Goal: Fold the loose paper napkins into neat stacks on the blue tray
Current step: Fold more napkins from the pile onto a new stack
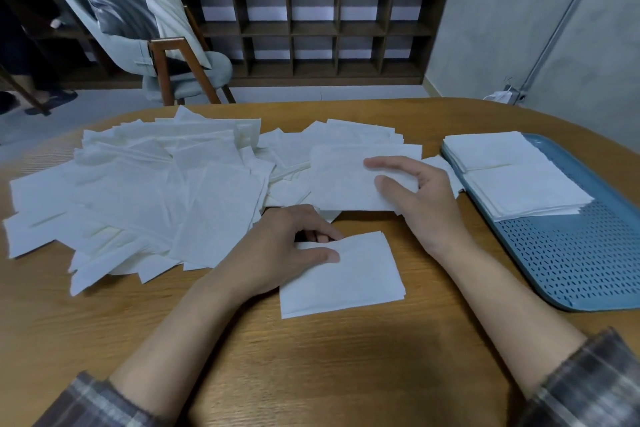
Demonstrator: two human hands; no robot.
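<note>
A wide heap of loose white paper napkins [145, 191] covers the left and middle of the wooden table [311, 374]. In front of me lies a folded napkin [349, 281]; my left hand [280, 253] pinches its upper left edge between thumb and fingers. My right hand [415, 198] holds the right end of another napkin [343, 180] lying at the heap's right side, thumb under it and fingers on top. The blue perforated tray [575, 263] stands at the right. Two stacks of folded napkins [519, 184] lie on the tray's far half.
A grey chair [173, 59] with a wooden frame stands beyond the table's far edge. Behind it runs a dark wooden shelf unit [311, 28] with potted plants on top. A grey wall [536, 28] rises at the right.
</note>
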